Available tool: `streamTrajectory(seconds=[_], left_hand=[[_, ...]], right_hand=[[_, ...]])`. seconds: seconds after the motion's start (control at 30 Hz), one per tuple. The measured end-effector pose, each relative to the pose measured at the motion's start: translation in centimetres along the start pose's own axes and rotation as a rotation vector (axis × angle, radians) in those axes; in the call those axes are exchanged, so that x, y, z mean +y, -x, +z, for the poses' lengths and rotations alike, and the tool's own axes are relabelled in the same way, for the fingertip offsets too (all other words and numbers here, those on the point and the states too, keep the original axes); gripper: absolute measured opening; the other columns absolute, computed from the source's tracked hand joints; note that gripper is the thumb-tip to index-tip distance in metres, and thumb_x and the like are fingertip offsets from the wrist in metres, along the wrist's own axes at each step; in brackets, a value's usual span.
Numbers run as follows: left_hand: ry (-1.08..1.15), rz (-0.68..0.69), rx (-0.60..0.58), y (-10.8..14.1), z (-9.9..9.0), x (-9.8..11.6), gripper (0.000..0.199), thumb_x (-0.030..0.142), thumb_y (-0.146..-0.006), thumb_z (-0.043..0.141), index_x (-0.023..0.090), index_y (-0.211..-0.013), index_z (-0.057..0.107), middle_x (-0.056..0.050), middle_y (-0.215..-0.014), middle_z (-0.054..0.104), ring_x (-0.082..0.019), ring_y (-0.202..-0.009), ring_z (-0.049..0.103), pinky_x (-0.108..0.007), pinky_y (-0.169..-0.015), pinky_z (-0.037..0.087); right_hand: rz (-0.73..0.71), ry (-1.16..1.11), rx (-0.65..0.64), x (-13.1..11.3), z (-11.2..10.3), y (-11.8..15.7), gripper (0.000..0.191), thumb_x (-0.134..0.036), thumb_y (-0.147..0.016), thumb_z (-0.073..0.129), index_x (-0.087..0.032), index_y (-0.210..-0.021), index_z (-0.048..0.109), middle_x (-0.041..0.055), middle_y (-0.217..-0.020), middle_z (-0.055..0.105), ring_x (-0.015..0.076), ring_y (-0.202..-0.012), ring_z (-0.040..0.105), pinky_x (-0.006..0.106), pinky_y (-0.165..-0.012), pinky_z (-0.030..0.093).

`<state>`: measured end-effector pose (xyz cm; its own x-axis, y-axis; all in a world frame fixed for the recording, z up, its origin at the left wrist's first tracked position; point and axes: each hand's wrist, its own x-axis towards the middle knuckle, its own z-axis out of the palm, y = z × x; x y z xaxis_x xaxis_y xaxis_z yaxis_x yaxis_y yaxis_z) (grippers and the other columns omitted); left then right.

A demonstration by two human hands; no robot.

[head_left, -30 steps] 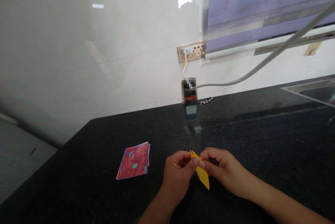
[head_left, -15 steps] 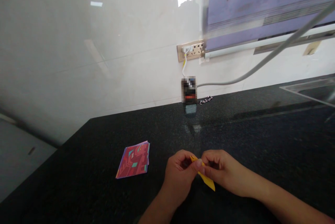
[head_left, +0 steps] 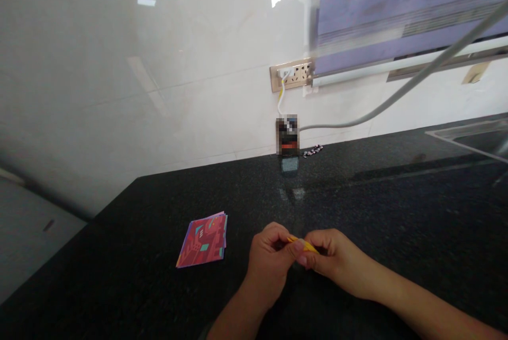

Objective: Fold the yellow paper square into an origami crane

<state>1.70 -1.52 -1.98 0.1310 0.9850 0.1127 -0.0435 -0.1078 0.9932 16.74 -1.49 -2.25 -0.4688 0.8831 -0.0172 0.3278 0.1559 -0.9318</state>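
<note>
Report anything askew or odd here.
The flat red printed paper stack on the black stone counter is slightly uneven: sheet edges stick out along its far edge. Pixelation hides the dark object by the white wall.

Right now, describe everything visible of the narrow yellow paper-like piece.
The narrow yellow paper-like piece slopes down toward the picture's right, thin where exposed. The left hand and right hand pinch it, covering much of it and hiding its full shape. It shows against the black speckled counter; contact unclear.

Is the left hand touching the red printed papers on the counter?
No, the red printed papers lie on the dark counter apart from the left hand, which pinches the yellow paper together with the right hand.
</note>
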Motion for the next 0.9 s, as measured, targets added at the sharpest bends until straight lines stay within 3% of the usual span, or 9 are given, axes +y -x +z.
streamTrajectory(seconds=[0.1,0.3,0.43,0.53,0.8,0.9], left_hand=[[0.055,-0.047,0.019,-0.1,-0.2,0.0,0.020,0.026,-0.065,0.065,0.014,-0.054,0.054,0.003,-0.058,0.044,-0.006,-0.051,0.038,-0.019,-0.047,0.030],[0.243,-0.254,0.047,-0.2,0.1,-0.7,0.025,0.036,-0.062,0.067,0.014,-0.068,0.056,0.005,-0.051,0.046,-0.005,-0.041,0.037,-0.018,-0.040,0.026],[0.173,-0.398,0.015,0.0,0.5,-0.9,0.034,0.045,-0.065,0.061,0.010,-0.067,0.061,-0.003,-0.060,0.058,-0.007,-0.044,0.046,-0.018,-0.041,0.030],[0.159,-0.393,0.000,0.1,0.7,-0.8,0.038,0.046,-0.067,0.058,0.009,-0.074,0.065,-0.007,-0.069,0.062,-0.009,-0.051,0.051,-0.020,-0.045,0.035],[0.165,-0.341,-0.009,0.1,1.0,-0.6,0.033,0.042,-0.072,0.055,0.010,-0.074,0.064,-0.003,-0.062,0.056,-0.011,-0.058,0.051,-0.019,-0.050,0.037],[0.213,-0.315,0.001,0.0,0.7,-0.5,0.029,0.039,-0.073,0.055,0.011,-0.069,0.061,-0.001,-0.059,0.054,-0.009,-0.054,0.048,-0.020,-0.050,0.037]], right_hand=[[-0.033,0.048,0.076,0.0,0.0,-0.1,0.026,-0.032,-0.080,0.049,-0.016,-0.059,0.049,-0.0046,-0.053,0.039,0.0087,-0.050,0.037,0.019,-0.045,0.029],[-0.320,0.459,0.263,0.2,-0.2,0.1,0.022,-0.023,-0.083,0.045,-0.017,-0.065,0.057,0.0009,-0.060,0.055,0.0126,-0.059,0.051,0.024,-0.057,0.037],[-0.425,0.685,0.338,0.8,-0.6,0.2,0.022,-0.020,-0.084,0.042,-0.017,-0.080,0.063,0.0057,-0.069,0.060,0.0148,-0.064,0.053,0.026,-0.060,0.040],[-0.477,0.807,0.386,1.0,-0.7,0.2,0.026,-0.021,-0.086,0.038,-0.015,-0.090,0.064,0.0078,-0.071,0.061,0.0156,-0.065,0.053,0.026,-0.059,0.041],[-0.467,1.033,0.300,0.3,-0.2,0.3,0.022,-0.016,-0.084,0.041,-0.015,-0.090,0.062,0.0065,-0.070,0.057,0.0171,-0.062,0.049,0.028,-0.053,0.040],[-0.500,1.005,0.230,-0.5,-0.1,0.5,0.023,-0.017,-0.082,0.045,-0.015,-0.100,0.058,0.0084,-0.079,0.058,0.0195,-0.070,0.051,0.030,-0.058,0.043]])
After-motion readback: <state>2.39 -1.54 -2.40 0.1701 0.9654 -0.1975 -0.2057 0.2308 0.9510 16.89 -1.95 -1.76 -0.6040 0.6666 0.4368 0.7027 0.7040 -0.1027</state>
